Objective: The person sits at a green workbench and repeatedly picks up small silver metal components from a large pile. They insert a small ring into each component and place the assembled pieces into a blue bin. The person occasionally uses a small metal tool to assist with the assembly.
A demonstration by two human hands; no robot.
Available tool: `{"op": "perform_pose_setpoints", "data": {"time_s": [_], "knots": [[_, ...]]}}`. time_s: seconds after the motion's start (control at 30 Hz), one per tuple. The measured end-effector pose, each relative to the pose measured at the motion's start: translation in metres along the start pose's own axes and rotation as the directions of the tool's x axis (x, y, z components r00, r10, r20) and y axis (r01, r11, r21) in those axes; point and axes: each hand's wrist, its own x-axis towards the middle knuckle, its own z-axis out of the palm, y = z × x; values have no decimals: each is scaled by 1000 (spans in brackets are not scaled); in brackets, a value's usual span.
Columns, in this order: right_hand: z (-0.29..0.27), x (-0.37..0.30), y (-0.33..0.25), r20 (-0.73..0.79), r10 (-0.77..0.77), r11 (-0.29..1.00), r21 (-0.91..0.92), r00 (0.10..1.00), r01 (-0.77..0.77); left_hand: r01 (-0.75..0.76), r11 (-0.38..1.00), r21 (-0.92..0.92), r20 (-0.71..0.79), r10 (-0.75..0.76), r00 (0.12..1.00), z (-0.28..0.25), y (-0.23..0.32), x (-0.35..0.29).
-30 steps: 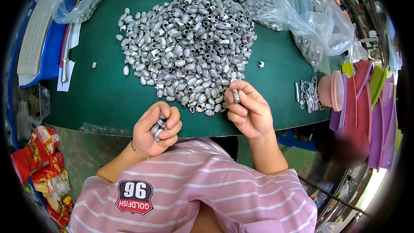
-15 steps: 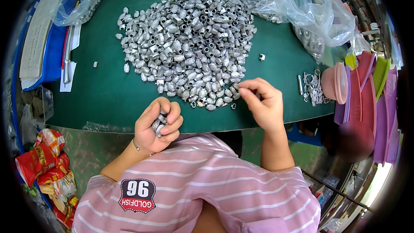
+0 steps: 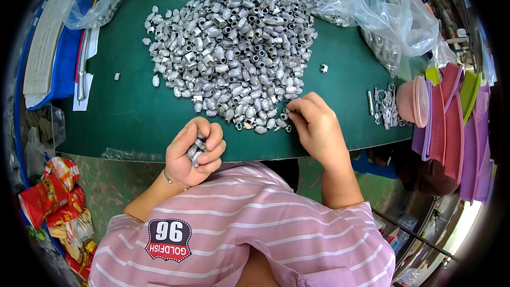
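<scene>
A big heap of small silver-grey hollow metal pieces (image 3: 234,48) covers the middle of the green table. My left hand (image 3: 192,151) is curled around several of these metal pieces (image 3: 195,151) at the table's near edge. At the heap's near right corner, my right hand (image 3: 317,127) pinches with thumb and forefinger at one small metal piece, mostly hidden by the fingertips. A small ring-like piece (image 3: 288,128) lies just below those fingertips. One stray metal piece (image 3: 324,68) rests apart, to the right of the heap, and another (image 3: 117,76) to the left.
Clear plastic bags (image 3: 390,16) of similar pieces lie at the far right, another bag (image 3: 101,0) at the far left. A pink tub (image 3: 411,103), small metal clips (image 3: 387,107) and pink and purple baskets (image 3: 446,122) line the right side. Papers (image 3: 45,48) sit in a blue tray (image 3: 65,66) at left.
My right hand has shifted slightly left, its fingertips now lower at the heap's near right edge. The left hand keeps its hold in the same place.
</scene>
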Motion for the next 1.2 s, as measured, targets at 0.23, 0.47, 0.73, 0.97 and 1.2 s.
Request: {"op": "perform_pose_setpoints", "data": {"time_s": [0.23, 0.47, 0.73, 0.97, 1.2], "knots": [[-1, -8, 18, -17, 20, 779, 626, 1000, -5, 19, 1000, 15, 0, -19, 1000, 2, 1, 0], [6, -12, 15, 405, 35, -472, 813, 914, -342, 18, 1000, 13, -6, -18, 1000, 2, 1, 0], [10, -14, 20, 435, 23, -645, 695, 900, -319, 7, 1000, 2, 0, -7, 1000, 1, 0, 0], [-11, -17, 25, 88, 240, 669, 707, 967, -231, 31, 999, 32, 1, -31, 1000, 2, 3, -2], [-8, -15, 19, 56, -33, 986, 163, 998, 23, 32, 999, 35, 2, -32, 999, 2, 3, -1]]}}
